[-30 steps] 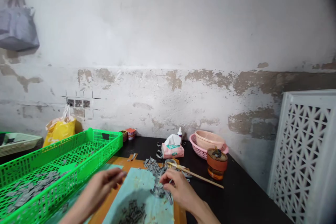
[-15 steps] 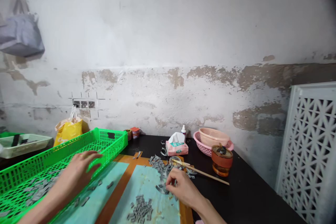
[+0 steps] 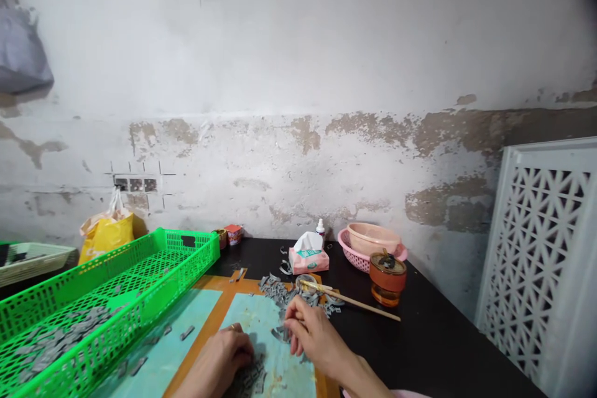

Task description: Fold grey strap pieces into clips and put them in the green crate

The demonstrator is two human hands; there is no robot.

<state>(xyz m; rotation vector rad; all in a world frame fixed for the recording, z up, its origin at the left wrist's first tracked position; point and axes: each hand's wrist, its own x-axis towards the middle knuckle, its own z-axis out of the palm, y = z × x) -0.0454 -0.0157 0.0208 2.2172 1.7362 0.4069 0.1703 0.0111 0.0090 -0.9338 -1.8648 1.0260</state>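
Note:
My left hand (image 3: 222,354) is over the near pile of small grey pieces (image 3: 254,379) on the light-blue sheet (image 3: 242,317). Its fingers are curled in, and whatever is between the fingertips is hidden. Just to its right, my right hand (image 3: 314,333) is closed in a pinch beside a curved grey strip (image 3: 280,334); I cannot make out what it grips. Beyond it lies a heap of grey scraps (image 3: 275,289). At the left, a green plastic crate (image 3: 186,267) holds many more flat grey pieces (image 3: 65,336).
A wooden stick (image 3: 364,306) rests across a tape roll (image 3: 305,281). Behind stand a tissue box (image 3: 308,260), a white bottle (image 3: 319,227), pink basins (image 3: 373,239) and an amber jar (image 3: 388,280). A white lattice panel (image 3: 545,249) rises at the right. Loose pieces (image 3: 186,333) lie beside the crate.
My left hand has moved from above the green crate rightward to the near pile, its fingers curling in. My right hand stays near the curved strip. The view has shifted slightly right.

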